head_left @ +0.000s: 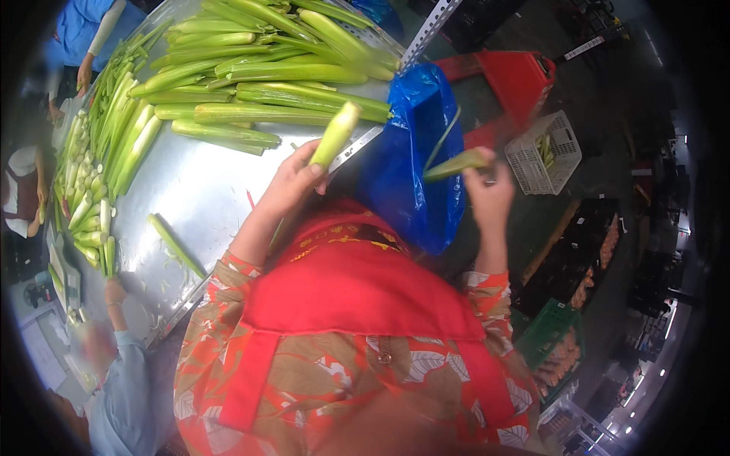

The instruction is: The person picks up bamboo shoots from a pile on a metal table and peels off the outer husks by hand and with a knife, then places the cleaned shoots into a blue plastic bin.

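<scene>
My left hand [293,179] is closed around a pale green celery head [336,135], its cut end pointing up and away from me. Out to the right, my right hand [491,190] grips a loose celery stalk [456,164], whose near end lies over a blue plastic bag [414,186]. That bag hangs open at the table's right edge, between my two hands. Beyond my left hand, a big pile of celery [262,72] covers the far part of the metal table [220,171]. A single stalk [175,245] rests on the metal near me.
At the left, several trimmed celery bunches [91,209] lie in rows, with co-workers' hands [114,292] beside them. Right of the bag stand a red pallet jack [511,83] and a white crate [544,152]. A green crate [549,346] sits on the floor nearer me.
</scene>
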Available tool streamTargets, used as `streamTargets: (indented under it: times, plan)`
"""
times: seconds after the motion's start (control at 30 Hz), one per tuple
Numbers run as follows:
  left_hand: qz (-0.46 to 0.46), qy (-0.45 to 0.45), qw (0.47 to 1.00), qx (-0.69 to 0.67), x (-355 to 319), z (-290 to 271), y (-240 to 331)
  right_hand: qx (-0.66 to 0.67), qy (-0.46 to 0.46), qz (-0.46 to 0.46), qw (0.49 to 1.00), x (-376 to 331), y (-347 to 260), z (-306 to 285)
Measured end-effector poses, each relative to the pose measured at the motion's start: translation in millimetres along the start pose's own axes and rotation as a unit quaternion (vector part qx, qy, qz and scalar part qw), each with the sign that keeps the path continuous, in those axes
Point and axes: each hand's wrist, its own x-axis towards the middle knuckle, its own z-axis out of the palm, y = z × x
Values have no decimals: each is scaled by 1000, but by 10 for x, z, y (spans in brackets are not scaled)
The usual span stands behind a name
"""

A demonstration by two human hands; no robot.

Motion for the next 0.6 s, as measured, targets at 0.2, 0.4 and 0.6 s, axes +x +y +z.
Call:
streamTargets:
  times: [0.2,0.4,0.6]
  plan:
    - [-36,-43,998,-12,25,105,-94,-148,-142,112,972,-228,713,420]
    - [-65,-40,997,2,111,290,-56,-27,-45,147,988,-56,590,-73]
    - [-125,-57,985,104,297,614,-235,26,-186,29,982,-278,16,317]
